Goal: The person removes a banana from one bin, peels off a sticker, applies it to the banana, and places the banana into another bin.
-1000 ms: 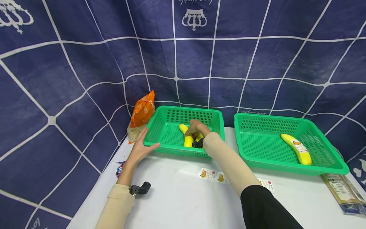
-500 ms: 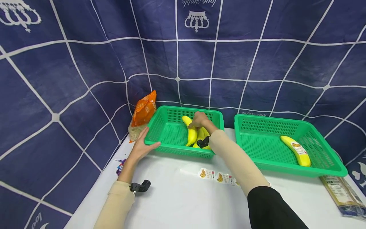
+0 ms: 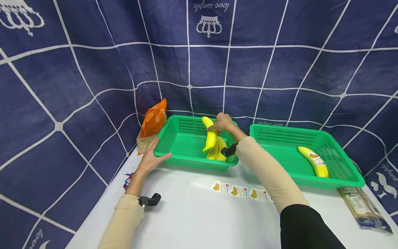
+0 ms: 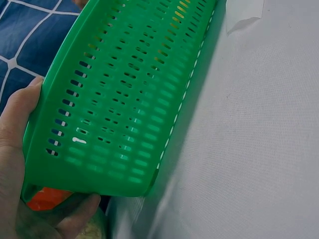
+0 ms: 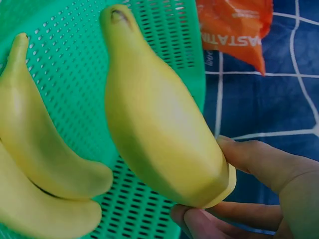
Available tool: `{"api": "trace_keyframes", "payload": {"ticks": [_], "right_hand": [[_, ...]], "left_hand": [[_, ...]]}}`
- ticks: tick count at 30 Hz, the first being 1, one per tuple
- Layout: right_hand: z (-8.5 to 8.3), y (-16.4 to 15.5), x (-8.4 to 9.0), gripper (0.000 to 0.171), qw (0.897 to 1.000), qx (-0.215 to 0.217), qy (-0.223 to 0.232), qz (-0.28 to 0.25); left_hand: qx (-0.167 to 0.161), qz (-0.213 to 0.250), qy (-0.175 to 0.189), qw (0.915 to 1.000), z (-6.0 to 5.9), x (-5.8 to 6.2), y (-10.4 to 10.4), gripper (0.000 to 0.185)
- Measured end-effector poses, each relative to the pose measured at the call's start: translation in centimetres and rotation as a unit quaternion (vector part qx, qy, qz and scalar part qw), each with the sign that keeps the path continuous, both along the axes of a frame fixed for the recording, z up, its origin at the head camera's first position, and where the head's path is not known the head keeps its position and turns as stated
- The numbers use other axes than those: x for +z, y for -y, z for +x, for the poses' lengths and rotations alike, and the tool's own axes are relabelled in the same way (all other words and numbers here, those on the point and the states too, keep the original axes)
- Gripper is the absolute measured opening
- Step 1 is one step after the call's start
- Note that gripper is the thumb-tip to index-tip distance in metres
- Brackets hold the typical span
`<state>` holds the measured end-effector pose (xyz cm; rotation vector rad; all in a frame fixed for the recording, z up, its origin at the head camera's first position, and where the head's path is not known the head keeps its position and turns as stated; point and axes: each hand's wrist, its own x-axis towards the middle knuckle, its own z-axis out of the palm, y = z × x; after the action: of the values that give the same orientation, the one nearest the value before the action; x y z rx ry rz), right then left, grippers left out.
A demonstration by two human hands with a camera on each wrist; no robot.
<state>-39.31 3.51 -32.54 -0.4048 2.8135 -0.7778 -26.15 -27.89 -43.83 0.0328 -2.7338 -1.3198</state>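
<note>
My right hand [image 3: 224, 122] pinches a yellow banana [image 3: 211, 138] by one end between thumb and fingers. Raised above the basket floor, this banana [image 5: 154, 119] points its stem away from the fingers in the right wrist view. Two more bananas [image 5: 50, 144] lie side by side below it in the left green basket [image 3: 186, 143]. My left hand [image 3: 151, 159] grips that basket's near left corner, with the thumb at the front and the fingers round the side. In the left wrist view the perforated basket wall [image 4: 119, 109] hides most of the contents.
A second green basket [image 3: 335, 183] stands to the right, holding one banana [image 3: 314, 162] with a label on it. A strip of banana stickers [image 3: 239, 191] lies on the white table. An orange bag [image 3: 154, 119] is behind the left hand; a flat package [image 3: 363, 209] lies far right.
My right hand has taken hold of a banana and raised it up and back, uncovering the bananas beneath. The left hand has stayed at the basket corner.
</note>
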Motion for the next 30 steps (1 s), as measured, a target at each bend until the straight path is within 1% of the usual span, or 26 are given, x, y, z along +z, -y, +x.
{"api": "trace_keyframes", "payload": {"ticks": [4, 7, 11, 14, 18, 24, 30], "right_hand": [[1.1, -1.4, 1.2, 0.035, 1.0, -0.009, 0.001, -0.003], [2.1, -2.2, 2.1, 0.034, 1.0, -0.013, -0.007, -0.012], [3.7, -3.2, 3.1, 0.035, 1.0, -0.015, -0.027, -0.001], [4.8, -4.1, 3.5, 0.036, 0.999, -0.014, -0.035, 0.01], [6.0, -5.4, 3.5, 0.033, 0.999, -0.013, -0.036, 0.003], [8.3, -7.1, 3.0, 0.033, 1.0, -0.009, -0.016, -0.004], [10.7, -8.5, 2.8, 0.031, 1.0, -0.023, 0.0, -0.015]], "left_hand": [[-0.004, -0.002, 0.005, 1.0, -0.2, -0.2, -0.1, 0.104], [-0.005, -0.003, 0.012, 0.9999, -0.2, -0.2, -0.1, 0.104], [-0.005, 0.0, 0.018, 0.9998, -0.2, 0.0, 0.0, 0.104], [-0.006, 0.002, 0.021, 0.9998, -0.2, 0.2, 0.1, 0.105], [-0.007, 0.005, 0.023, 0.9997, -0.2, 0.3, 0.2, 0.106], [-0.009, 0.003, 0.024, 0.9997, -0.3, 0.1, 0.1, 0.106], [-0.01, 0.0, 0.014, 0.9998, -0.2, 0.2, 0.0, 0.105]]}}
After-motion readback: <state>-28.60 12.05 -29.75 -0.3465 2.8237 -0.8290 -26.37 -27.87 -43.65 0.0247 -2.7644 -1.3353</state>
